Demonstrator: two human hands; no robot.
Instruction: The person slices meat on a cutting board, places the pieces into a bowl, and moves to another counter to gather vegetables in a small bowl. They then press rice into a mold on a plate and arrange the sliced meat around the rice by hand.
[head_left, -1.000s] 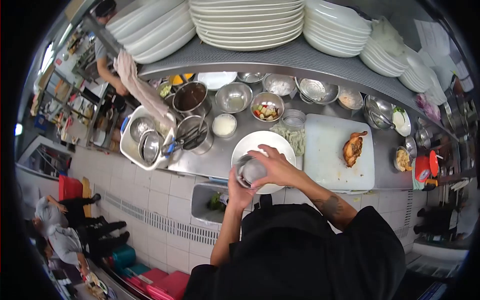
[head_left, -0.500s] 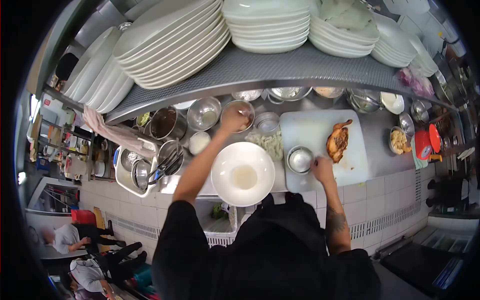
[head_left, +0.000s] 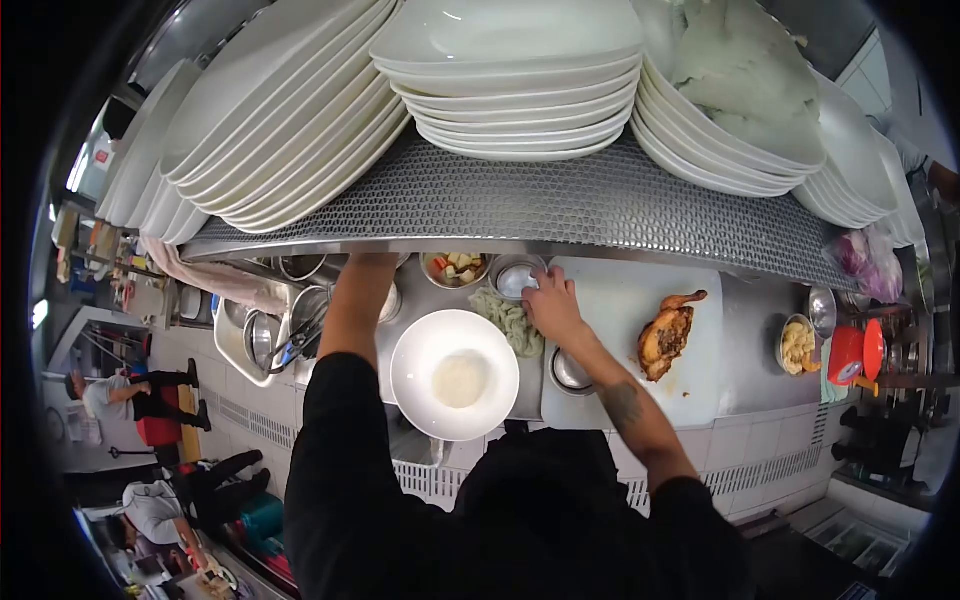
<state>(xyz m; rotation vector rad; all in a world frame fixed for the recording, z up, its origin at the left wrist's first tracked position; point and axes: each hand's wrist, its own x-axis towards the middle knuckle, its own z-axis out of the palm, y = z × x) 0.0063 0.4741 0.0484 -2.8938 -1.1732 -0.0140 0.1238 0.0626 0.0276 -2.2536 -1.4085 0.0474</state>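
Observation:
My right hand (head_left: 553, 304) reaches across to a small metal bowl (head_left: 513, 281) near the shelf, its fingers closed at the bowl's right rim. Below it lies a crumpled greenish cloth (head_left: 510, 322). My left forearm (head_left: 362, 290) stretches up under the shelf edge, which hides the hand. Between my arms stands a wide white bowl (head_left: 408, 378) with a pale round patch at its bottom. Another metal bowl (head_left: 573, 372) sits on the white cutting board (head_left: 608, 291), partly covered by my right forearm. A browned chicken leg (head_left: 664, 339) lies farther right on that board.
A metal shelf (head_left: 500, 205) with stacks of white plates (head_left: 515, 100) overhangs the counter's back. Diced food fills a bowl (head_left: 455, 268) under its edge. A white bin (head_left: 236, 345) with bowls and tongs stands left; a red scale (head_left: 846, 352) stands right. Two people are at lower left.
My right hand has moved from the bowl on the board up-left to the small bowl by the cloth. My left hand has gone under the shelf. The view has shifted closer to the shelf.

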